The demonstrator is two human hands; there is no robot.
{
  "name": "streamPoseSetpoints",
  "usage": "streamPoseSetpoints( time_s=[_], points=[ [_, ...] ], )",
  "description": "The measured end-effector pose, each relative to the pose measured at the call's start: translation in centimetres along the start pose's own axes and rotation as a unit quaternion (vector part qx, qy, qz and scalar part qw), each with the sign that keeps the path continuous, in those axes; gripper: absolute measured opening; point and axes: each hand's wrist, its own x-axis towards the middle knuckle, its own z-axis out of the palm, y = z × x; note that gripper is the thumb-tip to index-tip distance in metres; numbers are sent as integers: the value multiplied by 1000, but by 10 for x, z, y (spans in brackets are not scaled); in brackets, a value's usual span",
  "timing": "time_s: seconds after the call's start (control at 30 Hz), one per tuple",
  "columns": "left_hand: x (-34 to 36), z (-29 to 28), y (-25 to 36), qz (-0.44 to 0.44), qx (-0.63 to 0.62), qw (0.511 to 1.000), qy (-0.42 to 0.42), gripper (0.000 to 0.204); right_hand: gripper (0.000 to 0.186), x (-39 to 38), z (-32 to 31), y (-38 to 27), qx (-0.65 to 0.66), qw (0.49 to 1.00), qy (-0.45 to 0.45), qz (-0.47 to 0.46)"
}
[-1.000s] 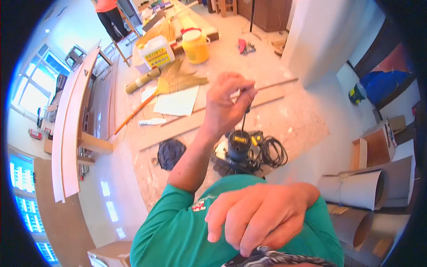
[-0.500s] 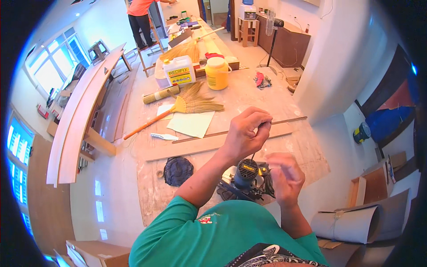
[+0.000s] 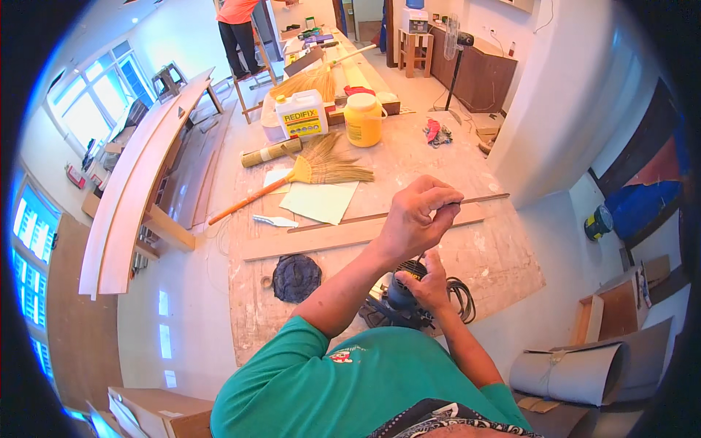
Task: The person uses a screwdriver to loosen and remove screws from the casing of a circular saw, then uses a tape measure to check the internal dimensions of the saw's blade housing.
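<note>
My left hand is raised over the table, thumb and fingertips pinched together. A tiny dark bit shows at the fingertips, too small to name. Below it, close to my body, stands a power tool that looks like a router, with a dark round vented top. My right hand is beside and over the top of this tool, thumb and fingers apart; whether it touches the tool is not clear. The black cord lies coiled to the tool's right. A crumpled black cloth-like item sits left of my left forearm.
Beyond my hands lie a long wooden strip, a straw broom, a white sheet, a rolled mat, a white jug and a yellow tub. Long boards stand left. Another person is on a ladder.
My right hand has moved left and up to the top of the power tool, uncovering the coiled cord. My left hand, still pinched, has shifted slightly right.
</note>
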Motion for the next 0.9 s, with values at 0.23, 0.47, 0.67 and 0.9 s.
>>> streamPoseSetpoints(
  time_s=[0.23,0.47,0.67,0.9],
  points=[
    [-2,-1,7,-28,-5,1000,1,26,55,-9,21,34,125,989,-2,78],
    [-4,5,3,-35,10,999,36,28,57,-10,22,39,126,990,2,60],
    [5,-9,-1,19,-34,999,-35,20,59,-12,23,32,148,985,14,84],
    [4,-6,4,10,-19,1000,-17,19,56,-13,22,33,134,987,5,90]
  ],
)
